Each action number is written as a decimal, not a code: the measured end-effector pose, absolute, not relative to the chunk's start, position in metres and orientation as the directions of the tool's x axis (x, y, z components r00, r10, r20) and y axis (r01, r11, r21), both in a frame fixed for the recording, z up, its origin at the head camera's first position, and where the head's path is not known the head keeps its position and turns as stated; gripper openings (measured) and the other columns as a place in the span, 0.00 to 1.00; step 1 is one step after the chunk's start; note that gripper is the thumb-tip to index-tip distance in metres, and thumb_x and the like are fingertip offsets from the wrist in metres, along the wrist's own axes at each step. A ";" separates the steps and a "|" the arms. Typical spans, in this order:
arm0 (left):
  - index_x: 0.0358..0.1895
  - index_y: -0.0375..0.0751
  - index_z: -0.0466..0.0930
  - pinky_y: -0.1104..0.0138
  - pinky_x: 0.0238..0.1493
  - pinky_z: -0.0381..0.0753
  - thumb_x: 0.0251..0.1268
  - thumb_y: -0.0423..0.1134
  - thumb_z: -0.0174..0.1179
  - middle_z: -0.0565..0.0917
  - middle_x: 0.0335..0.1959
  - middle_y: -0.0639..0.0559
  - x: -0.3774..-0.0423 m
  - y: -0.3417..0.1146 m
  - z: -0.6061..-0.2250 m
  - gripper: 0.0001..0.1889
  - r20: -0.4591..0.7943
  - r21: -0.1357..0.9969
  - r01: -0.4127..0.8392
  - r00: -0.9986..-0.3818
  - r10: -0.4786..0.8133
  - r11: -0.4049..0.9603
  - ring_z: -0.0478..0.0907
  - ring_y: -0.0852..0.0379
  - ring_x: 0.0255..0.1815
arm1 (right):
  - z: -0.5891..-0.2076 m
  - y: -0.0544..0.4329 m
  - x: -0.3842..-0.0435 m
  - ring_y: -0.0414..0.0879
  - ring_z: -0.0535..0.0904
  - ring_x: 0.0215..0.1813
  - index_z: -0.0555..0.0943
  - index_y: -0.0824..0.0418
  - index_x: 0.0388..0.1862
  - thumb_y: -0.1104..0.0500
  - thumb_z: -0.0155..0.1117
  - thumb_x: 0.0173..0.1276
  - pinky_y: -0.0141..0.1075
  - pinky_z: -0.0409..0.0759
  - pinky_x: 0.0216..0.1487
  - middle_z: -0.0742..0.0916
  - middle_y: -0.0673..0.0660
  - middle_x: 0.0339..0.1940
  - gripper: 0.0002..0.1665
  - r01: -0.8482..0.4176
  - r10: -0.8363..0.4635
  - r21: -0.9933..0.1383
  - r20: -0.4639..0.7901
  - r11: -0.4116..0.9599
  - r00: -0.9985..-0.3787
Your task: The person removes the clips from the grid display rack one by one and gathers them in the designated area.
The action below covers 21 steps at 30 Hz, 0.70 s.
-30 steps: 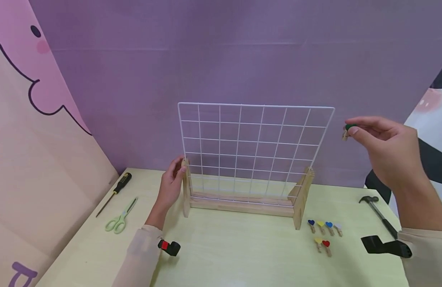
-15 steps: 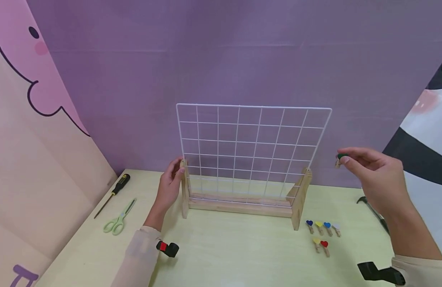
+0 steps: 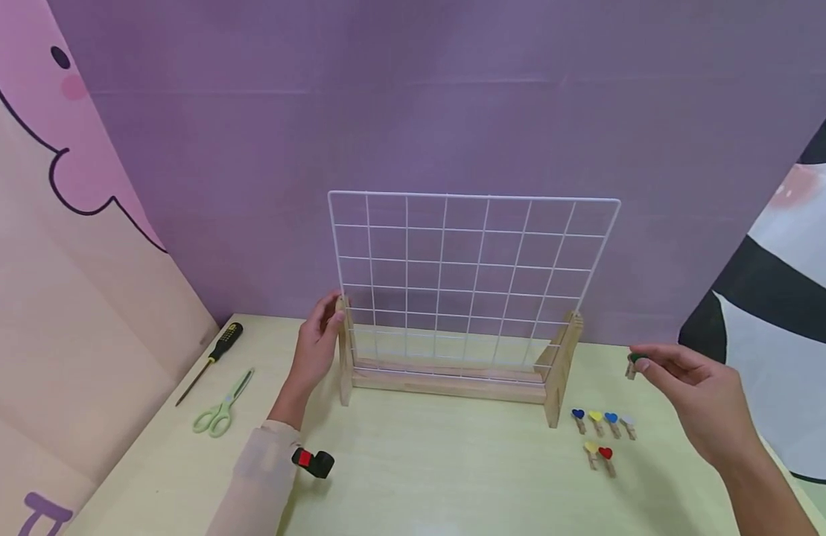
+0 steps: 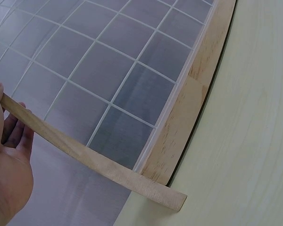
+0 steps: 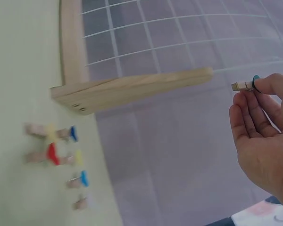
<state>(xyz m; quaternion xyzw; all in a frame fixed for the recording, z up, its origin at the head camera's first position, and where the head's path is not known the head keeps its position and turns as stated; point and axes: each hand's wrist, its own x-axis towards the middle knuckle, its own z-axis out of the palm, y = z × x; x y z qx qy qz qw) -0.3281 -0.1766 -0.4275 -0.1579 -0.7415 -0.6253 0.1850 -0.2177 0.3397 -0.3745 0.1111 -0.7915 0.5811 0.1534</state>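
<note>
A white wire grid panel (image 3: pixel 462 263) stands upright in a wooden stand (image 3: pixel 446 383) on the table. My left hand (image 3: pixel 315 342) grips the top of the stand's left upright; in the left wrist view, thumb and fingers sit on either side of that wooden upright (image 4: pixel 80 153). To the right of the stand, my right hand (image 3: pixel 697 398) pinches a small wooden clothespin (image 5: pixel 244 86) with a green heart between thumb and fingers. Its wooden legs point away from the hand in the right wrist view. Below and left of that hand lie several heart clothespins (image 3: pixel 607 454) in two rows.
Left of the stand lie a screwdriver (image 3: pixel 218 350) with a black handle and light green scissors (image 3: pixel 221 408). A purple backdrop (image 3: pixel 453 97) rises behind the table (image 3: pixel 413 469). A panda-patterned cloth (image 3: pixel 781 335) hangs at the right.
My right hand has lowered with the green-heart clothespin, from beside the grid's upper corner to near table height. The hammer at the right has dropped out of sight. My left hand stays at the upright.
</note>
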 end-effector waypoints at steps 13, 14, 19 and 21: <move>0.77 0.42 0.64 0.84 0.60 0.72 0.84 0.41 0.50 0.76 0.70 0.39 -0.328 -0.175 -0.427 0.25 0.459 0.873 0.453 -0.889 0.011 0.181 0.73 0.49 0.69 | -0.416 0.366 -0.201 0.24 0.82 0.44 0.85 0.58 0.60 0.57 0.65 0.77 0.17 0.80 0.43 0.85 0.26 0.45 0.17 -0.125 0.075 -0.856 0.186 0.501 -0.980; 0.77 0.42 0.64 0.84 0.61 0.72 0.84 0.41 0.50 0.76 0.70 0.39 -0.328 -0.175 -0.427 0.25 0.461 0.871 0.454 -0.888 0.009 0.185 0.72 0.49 0.70 | -0.420 0.368 -0.200 0.24 0.82 0.44 0.84 0.58 0.61 0.56 0.65 0.76 0.17 0.80 0.43 0.86 0.26 0.45 0.17 -0.105 0.077 -0.859 0.165 0.501 -0.983; 0.77 0.40 0.65 0.84 0.60 0.72 0.84 0.41 0.50 0.77 0.70 0.36 -0.328 -0.176 -0.427 0.25 0.474 0.863 0.467 -0.880 0.013 0.192 0.73 0.46 0.71 | -0.440 0.375 -0.196 0.26 0.82 0.45 0.83 0.57 0.63 0.52 0.65 0.76 0.19 0.81 0.43 0.87 0.28 0.44 0.20 -0.020 0.080 -0.868 0.068 0.496 -0.994; 0.77 0.40 0.65 0.84 0.60 0.72 0.84 0.41 0.49 0.77 0.70 0.35 -0.328 -0.177 -0.428 0.24 0.477 0.862 0.471 -0.879 0.012 0.186 0.73 0.45 0.71 | -0.448 0.376 -0.196 0.27 0.83 0.46 0.82 0.59 0.64 0.52 0.66 0.76 0.20 0.82 0.44 0.88 0.31 0.43 0.22 -0.002 0.078 -0.866 0.048 0.499 -0.996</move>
